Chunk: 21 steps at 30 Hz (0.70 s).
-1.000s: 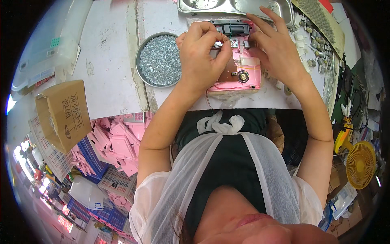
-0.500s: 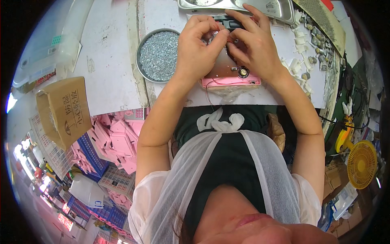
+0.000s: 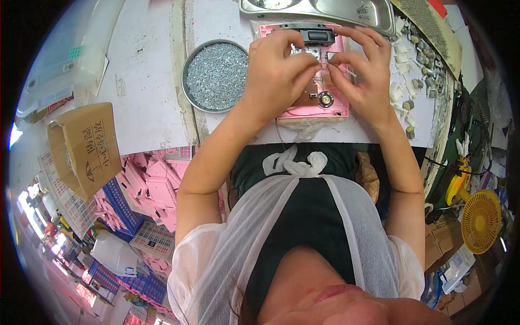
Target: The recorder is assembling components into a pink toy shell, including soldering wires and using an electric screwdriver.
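Note:
A pink plastic casing (image 3: 338, 111) lies on the table before me, holding a brown board, a black slotted part (image 3: 317, 36) at its far end and a small round black-and-metal part (image 3: 325, 99) at its near end. Over its middle, my left hand (image 3: 279, 70) is closed, thumb and forefinger pinching a thin wire (image 3: 323, 64). My right hand (image 3: 365, 73) pinches the same wire from the other side, its remaining fingers raised and curved. The fingertips of both hands nearly meet. Part of the board is hidden behind my left hand.
Left of the casing stands a round tray (image 3: 215, 76) full of small metal screws. Behind it is a metal tray (image 3: 346, 12). Small motors and white plastic pieces (image 3: 402, 67) lie along the right. A cardboard box (image 3: 86, 149) and pink casings (image 3: 157, 184) sit at the left.
My hands have moved slightly apart, the right one shifting outward and toward me. More of the pink casing and its black part now shows between and beyond them.

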Each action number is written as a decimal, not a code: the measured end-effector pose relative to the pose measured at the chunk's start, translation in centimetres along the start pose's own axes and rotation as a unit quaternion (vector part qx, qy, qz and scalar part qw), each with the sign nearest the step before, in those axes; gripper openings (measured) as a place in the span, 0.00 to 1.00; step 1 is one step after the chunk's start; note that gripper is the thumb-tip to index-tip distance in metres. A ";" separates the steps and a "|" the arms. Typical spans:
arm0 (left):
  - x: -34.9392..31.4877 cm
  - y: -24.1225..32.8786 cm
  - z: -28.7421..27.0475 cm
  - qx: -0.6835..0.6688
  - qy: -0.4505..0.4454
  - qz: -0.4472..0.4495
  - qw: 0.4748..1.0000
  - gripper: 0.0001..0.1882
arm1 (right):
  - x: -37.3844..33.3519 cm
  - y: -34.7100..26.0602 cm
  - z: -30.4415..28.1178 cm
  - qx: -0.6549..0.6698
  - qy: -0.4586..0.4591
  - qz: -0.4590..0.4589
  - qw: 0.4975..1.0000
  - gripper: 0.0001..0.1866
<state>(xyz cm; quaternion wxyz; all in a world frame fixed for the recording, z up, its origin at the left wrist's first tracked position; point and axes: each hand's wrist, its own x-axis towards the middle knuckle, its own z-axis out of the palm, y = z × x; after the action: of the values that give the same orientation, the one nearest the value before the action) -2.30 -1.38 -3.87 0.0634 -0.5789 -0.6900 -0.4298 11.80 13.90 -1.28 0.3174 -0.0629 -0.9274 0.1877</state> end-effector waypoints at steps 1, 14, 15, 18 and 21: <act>-0.2 0.1 -0.4 0.007 0.015 0.038 0.999 0.07 | -0.2 -0.1 -0.1 -0.005 -0.001 -0.009 1.000 0.09; -0.2 3.8 -1.3 -0.156 -0.057 -0.127 0.978 0.18 | -0.1 -0.4 -1.2 0.300 -0.133 0.142 0.934 0.07; 0.1 3.3 -1.3 -0.207 -0.120 -0.165 0.957 0.17 | 0.2 0.1 -1.5 0.273 -0.145 0.096 0.946 0.07; 2.1 2.5 -1.9 -0.274 -0.202 -0.234 0.911 0.10 | 0.6 1.2 -1.8 0.172 -0.129 -0.061 0.975 0.10; 3.2 1.6 -1.8 -0.239 -0.263 -0.218 0.909 0.08 | -0.2 1.4 -1.7 0.074 -0.096 -0.140 0.983 0.11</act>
<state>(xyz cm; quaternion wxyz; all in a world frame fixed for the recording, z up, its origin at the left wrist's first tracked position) -2.72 -0.23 -0.04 -0.3554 -0.5044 -0.6674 -0.4170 12.98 15.69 -0.68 0.2540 0.1095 -0.9366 0.2149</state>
